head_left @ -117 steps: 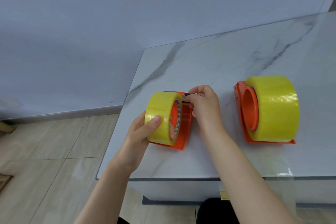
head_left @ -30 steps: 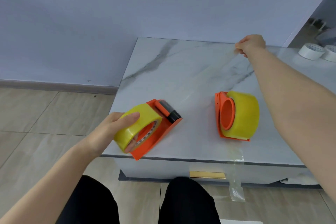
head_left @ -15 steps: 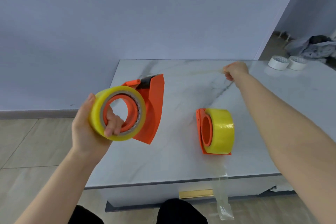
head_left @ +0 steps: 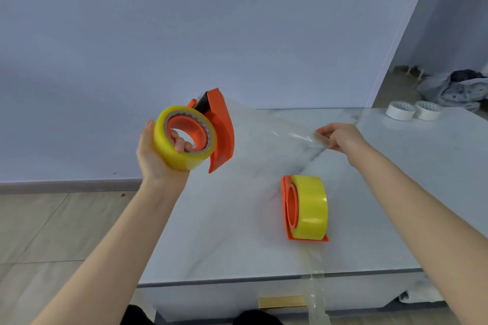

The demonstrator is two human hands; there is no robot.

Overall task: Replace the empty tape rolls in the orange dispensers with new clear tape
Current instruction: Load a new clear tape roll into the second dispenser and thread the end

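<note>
My left hand (head_left: 158, 155) holds an orange dispenser (head_left: 220, 129) in the air over the table's left end, fingers through the core of its yellowish clear tape roll (head_left: 175, 150). A stretched strip of clear tape (head_left: 274, 126) runs from the dispenser's black cutter to my right hand (head_left: 339, 136), which pinches the strip's free end above the table. A second orange dispenser (head_left: 286, 208) loaded with a full tape roll (head_left: 311, 206) rests on the marble table (head_left: 224, 232).
A loose clear tape strip (head_left: 314, 287) hangs from the second dispenser over the table's front edge. Two white empty tape cores (head_left: 413, 110) sit at the far right of the table. A wall stands behind, and crumpled cloth (head_left: 456, 88) lies on the floor beyond.
My left hand has lifted the dispenser off the table into the air. My right hand has pulled a long strip of tape out to the right and now holds it lower.
</note>
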